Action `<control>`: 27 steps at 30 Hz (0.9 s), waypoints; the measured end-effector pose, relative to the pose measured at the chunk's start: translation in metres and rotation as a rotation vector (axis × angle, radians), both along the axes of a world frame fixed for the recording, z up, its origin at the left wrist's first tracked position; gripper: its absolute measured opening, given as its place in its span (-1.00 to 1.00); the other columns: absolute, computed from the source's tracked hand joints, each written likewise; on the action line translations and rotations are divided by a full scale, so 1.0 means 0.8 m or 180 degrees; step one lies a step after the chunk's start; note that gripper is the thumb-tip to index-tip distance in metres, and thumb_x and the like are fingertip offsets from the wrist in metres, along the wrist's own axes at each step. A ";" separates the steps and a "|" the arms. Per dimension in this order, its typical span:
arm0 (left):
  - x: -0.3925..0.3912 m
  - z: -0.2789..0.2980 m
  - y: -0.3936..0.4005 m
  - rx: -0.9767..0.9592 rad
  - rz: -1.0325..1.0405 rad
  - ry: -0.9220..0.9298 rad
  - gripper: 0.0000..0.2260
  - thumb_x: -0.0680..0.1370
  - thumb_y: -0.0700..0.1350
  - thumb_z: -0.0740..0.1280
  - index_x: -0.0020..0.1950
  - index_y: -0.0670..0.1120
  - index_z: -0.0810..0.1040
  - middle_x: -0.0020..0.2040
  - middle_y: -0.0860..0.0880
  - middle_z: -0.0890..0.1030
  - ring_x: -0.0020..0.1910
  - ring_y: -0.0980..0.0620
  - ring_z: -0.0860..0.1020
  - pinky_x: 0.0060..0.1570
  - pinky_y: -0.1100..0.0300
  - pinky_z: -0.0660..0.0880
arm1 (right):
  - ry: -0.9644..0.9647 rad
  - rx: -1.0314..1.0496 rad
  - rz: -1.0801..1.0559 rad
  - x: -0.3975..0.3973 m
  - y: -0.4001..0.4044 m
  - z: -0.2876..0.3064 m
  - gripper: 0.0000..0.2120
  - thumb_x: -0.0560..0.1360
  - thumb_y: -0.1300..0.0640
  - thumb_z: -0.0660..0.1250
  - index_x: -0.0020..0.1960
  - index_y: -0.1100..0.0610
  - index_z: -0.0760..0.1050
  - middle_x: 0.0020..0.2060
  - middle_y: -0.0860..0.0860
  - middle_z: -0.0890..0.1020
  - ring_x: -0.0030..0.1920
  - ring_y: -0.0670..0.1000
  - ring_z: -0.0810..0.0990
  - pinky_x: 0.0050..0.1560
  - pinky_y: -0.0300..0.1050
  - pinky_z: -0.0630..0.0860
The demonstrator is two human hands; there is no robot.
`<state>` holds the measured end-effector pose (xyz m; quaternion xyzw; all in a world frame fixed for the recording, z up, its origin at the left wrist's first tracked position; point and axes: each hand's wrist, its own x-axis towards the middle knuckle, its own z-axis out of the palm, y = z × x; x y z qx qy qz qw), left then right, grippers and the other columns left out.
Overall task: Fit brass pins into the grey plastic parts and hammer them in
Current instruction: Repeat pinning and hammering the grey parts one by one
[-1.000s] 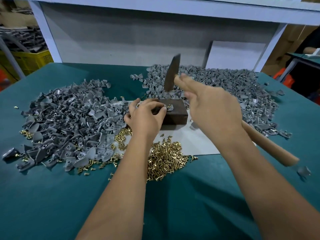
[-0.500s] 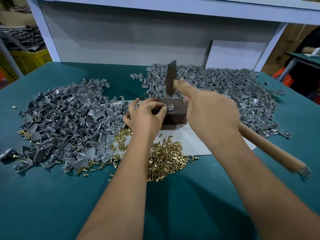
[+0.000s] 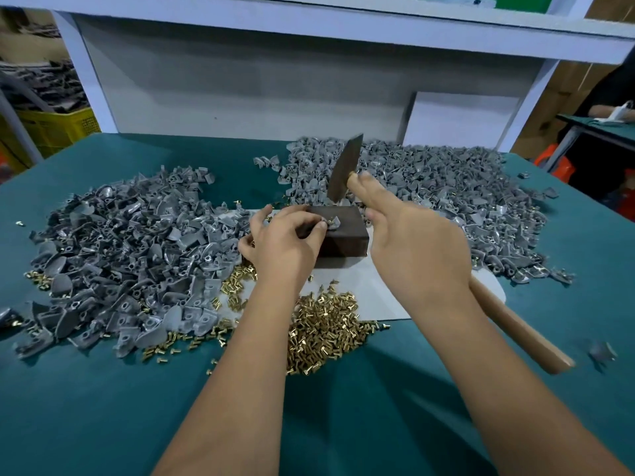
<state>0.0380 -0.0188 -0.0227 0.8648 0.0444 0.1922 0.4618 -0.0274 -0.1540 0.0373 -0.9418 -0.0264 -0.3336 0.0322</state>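
A small grey plastic part with a brass pin in it sat on top of a dark block, near the block's left edge. My left hand pinched the part between thumb and fingertips, holding it against the block. My right hand gripped a hammer just below its head, fingers curled round the wooden handle, which ran back past my wrist toward the lower right. The dark metal hammer head hung tilted above the far side of the block, apart from the part.

The block stood on a pale sheet laid on the teal table. Just in front of the block, between my forearms, lay a heap of brass pins, partly on the sheet and partly on the teal surface. A broad pile of grey parts spread across the left side, with loose pins scattered along its near edge. A second grey pile lay behind and to the right of the block. A white shelf frame rose behind the table. A yellow crate showed at far left.
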 end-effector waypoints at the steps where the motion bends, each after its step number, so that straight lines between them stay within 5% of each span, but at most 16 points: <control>1: 0.000 0.000 0.000 -0.0007 -0.0001 -0.0004 -0.91 0.49 0.12 0.43 -0.20 0.28 0.58 0.22 0.29 0.57 0.45 0.06 0.16 0.29 -0.05 -0.01 | 0.0040 -0.0076 0.0057 0.000 0.001 -0.002 -0.55 0.57 0.04 0.24 0.40 -0.28 0.28 -0.31 0.03 0.64 -0.39 0.13 0.60 -0.50 -0.19 0.08; 6: -0.003 0.000 0.000 0.0024 -0.0014 0.0002 -0.96 0.50 0.14 0.41 -0.15 0.26 0.63 0.24 0.28 0.56 0.45 0.05 0.16 0.31 -0.07 -0.01 | -0.0087 -0.0020 0.0093 0.003 0.004 0.000 -0.57 0.57 0.03 0.25 0.38 -0.27 0.34 -0.33 0.04 0.64 -0.46 0.10 0.51 -0.52 -0.28 0.07; 10: -0.003 0.003 0.001 -0.0033 -0.0010 0.0064 -0.91 0.50 0.13 0.41 -0.20 0.29 0.57 0.22 0.32 0.55 0.45 0.05 0.16 0.29 -0.03 -0.02 | 0.0368 -0.0107 0.0137 0.012 -0.003 -0.007 -0.57 0.60 0.04 0.17 0.42 -0.28 0.26 -0.15 0.05 0.68 -0.20 0.15 0.64 -0.36 -0.10 0.30; 19: -0.003 0.007 0.004 -0.0181 -0.0306 0.0201 -0.90 0.56 0.10 0.35 -0.16 0.25 0.59 0.27 0.33 0.48 0.46 0.12 0.07 0.39 -0.06 -0.08 | 0.0249 0.1299 -0.0459 0.035 -0.055 -0.022 -0.68 0.64 0.04 0.11 0.38 -0.11 0.36 0.03 0.08 0.64 -0.13 0.15 0.56 -0.28 -0.07 0.31; 24: -0.004 0.011 0.004 -0.0298 -0.0345 0.0236 -0.86 0.56 0.08 0.34 -0.20 0.25 0.57 0.28 0.33 0.48 0.48 0.11 0.06 0.37 -0.01 -0.07 | 0.0803 0.1207 -0.0984 0.035 -0.082 -0.046 -0.78 0.60 0.07 0.17 0.23 0.01 0.43 -0.34 0.02 0.49 -0.31 0.13 0.39 -0.38 -0.10 0.26; 27: -0.005 0.012 0.005 -0.0410 -0.0361 0.0243 -0.86 0.56 0.07 0.35 -0.21 0.24 0.57 0.28 0.33 0.48 0.48 0.11 0.07 0.37 0.02 -0.07 | 0.1052 0.1059 -0.1089 0.039 -0.083 -0.051 -0.83 0.58 0.04 0.16 -0.04 0.09 0.49 -0.28 0.07 0.57 -0.27 0.17 0.46 -0.32 -0.10 0.34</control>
